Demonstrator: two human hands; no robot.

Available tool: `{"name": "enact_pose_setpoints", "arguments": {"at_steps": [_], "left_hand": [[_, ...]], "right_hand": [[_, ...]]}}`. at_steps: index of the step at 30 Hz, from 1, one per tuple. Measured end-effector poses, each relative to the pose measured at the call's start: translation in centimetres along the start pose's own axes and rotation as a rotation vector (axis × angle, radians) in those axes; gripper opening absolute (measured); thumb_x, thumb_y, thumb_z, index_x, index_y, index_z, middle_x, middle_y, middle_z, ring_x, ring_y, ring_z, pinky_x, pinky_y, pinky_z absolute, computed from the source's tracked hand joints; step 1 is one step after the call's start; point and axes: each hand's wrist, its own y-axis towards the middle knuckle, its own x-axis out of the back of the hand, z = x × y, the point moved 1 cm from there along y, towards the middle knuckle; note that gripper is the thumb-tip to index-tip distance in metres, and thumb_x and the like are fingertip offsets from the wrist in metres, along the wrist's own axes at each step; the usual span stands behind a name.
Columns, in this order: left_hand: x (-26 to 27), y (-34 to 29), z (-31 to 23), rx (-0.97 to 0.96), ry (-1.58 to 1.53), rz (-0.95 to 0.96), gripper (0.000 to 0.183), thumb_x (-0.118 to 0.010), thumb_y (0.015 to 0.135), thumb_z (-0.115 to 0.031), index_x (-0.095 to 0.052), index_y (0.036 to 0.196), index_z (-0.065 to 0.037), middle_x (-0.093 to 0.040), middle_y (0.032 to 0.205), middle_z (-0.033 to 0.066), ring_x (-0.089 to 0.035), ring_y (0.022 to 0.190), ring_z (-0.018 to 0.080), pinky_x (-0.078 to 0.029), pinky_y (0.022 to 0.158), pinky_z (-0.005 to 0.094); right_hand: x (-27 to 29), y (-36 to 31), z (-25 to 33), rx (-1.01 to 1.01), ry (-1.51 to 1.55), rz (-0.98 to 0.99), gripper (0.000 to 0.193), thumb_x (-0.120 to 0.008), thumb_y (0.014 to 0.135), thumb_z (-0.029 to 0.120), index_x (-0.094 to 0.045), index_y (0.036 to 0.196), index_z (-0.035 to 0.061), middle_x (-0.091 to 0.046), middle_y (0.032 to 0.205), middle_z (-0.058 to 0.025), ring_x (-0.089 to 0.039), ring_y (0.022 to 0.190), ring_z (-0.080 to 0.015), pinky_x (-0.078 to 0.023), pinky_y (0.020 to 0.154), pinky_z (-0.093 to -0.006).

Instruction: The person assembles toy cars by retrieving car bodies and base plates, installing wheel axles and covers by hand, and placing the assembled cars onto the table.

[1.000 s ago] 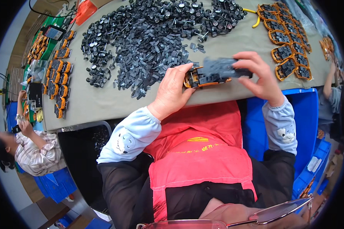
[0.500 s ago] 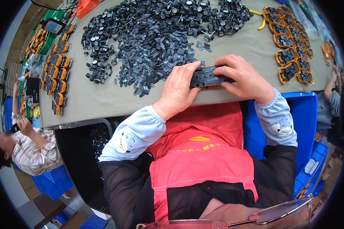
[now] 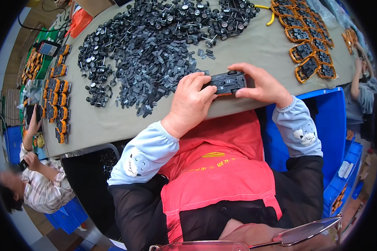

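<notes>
Here I see the toy car chassis (image 3: 227, 82) lying crosswise between my left hand (image 3: 191, 102) and right hand (image 3: 259, 85) (both closed around its ends).

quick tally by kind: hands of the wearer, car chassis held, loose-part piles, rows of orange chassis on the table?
Wearer's hands: 2, the left hand and the right hand
Held chassis: 1, gripped by both hands
Dark parts pile: 1, too many pieces to count
Groups of orange chassis: 2, the left group and the right group
Total: 6
</notes>
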Motion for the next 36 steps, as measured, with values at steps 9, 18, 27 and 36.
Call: {"name": "enact_pose_setpoints", "arguments": {"at_steps": [9,18,27,36], "left_hand": [[0.0,0.2,-0.2,-0.075,0.144,0.01,0.024,-0.079,0.077,-0.011,-0.072,0.099,-0.009,-0.068,0.112,0.0086,-0.063,0.112,0.0297,-0.046,0.1,0.0496],[0.0,-0.8,-0.2,0.094,0.024,-0.082,0.043,-0.079,0.077,-0.005,-0.067,0.118,-0.008,-0.061,0.125,0.0142,-0.057,0.118,0.0341,-0.045,0.101,0.0455],[1.0,-0.3,0.5,0.162,-0.073,0.034,0.081,-0.083,0.074,-0.004,-0.046,0.146,-0.008,-0.051,0.138,0.0177,-0.051,0.127,0.0369,-0.044,0.109,0.0431],[2.1,-0.6,0.1,0.111,0.005,-0.05,0.074,-0.08,0.08,-0.004,-0.046,0.145,-0.006,-0.053,0.132,0.0176,-0.058,0.117,0.0315,-0.052,0.099,0.041]], "right_hand": [[-1.7,0.9,-2.6,-0.199,0.327,-0.022,0.033,-0.074,0.089,0.027,-0.066,0.107,0.0004,-0.067,0.084,-0.0047,-0.061,0.074,-0.0106,-0.051,0.066,-0.0294],[-2.3,0.0,-1.6,-0.266,0.386,-0.114,0.029,-0.073,0.09,0.021,-0.065,0.109,0.001,-0.065,0.094,0.0008,-0.058,0.082,-0.0063,-0.05,0.072,-0.024],[-2.0,0.2,-2.8,-0.227,0.356,-0.122,0.033,-0.076,0.088,0.027,-0.068,0.109,0.0022,-0.069,0.088,-0.0041,-0.062,0.075,-0.011,-0.052,0.065,-0.0284],[-2.4,0.1,-2.2,-0.237,0.579,-0.217,0.033,-0.074,0.088,0.022,-0.067,0.11,-0.0005,-0.068,0.094,-0.0033,-0.062,0.083,-0.0102,-0.052,0.074,-0.0271]]}}
